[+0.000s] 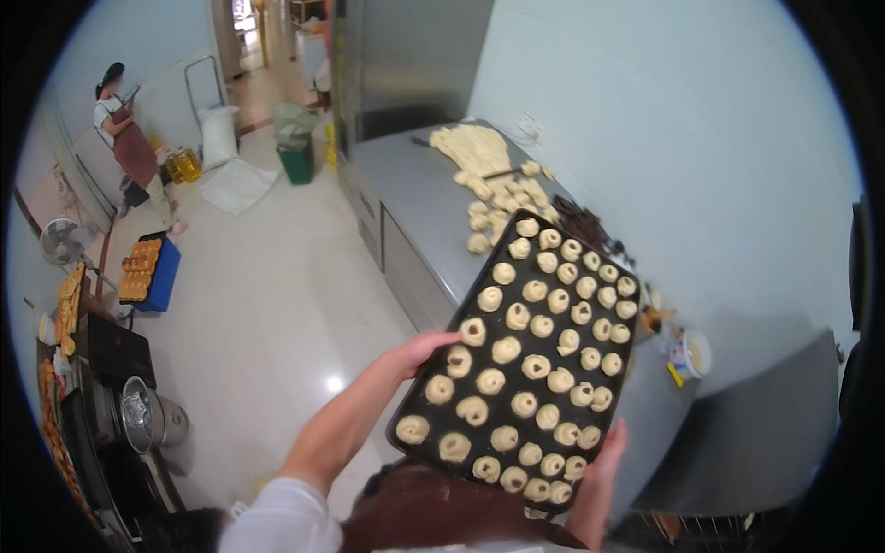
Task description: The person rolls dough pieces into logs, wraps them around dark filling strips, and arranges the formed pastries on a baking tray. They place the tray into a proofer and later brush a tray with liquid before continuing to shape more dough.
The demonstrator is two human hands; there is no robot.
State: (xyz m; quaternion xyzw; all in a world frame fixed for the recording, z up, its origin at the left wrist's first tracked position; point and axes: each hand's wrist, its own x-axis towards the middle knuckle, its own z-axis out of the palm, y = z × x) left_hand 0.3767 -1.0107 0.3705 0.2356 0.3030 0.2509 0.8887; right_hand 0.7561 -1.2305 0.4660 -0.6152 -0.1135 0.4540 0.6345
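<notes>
A black baking tray is held up in front of my body, tilted in the view. Rows of small round dough pieces cover it, many with a dark filling showing in the centre. My left hand grips the tray's left edge, thumb over the rim. On the opposite edge, near the bottom right, my right hand supports the tray; part of that hand is hidden beneath it. Beyond the tray, loose dough lumps and a large flat sheet of dough lie on a stainless steel worktop.
Dark strips of filling and a white tub are along the wall. Across the floor stand a person in an apron, a blue crate with baked goods, a green bin and a metal pot.
</notes>
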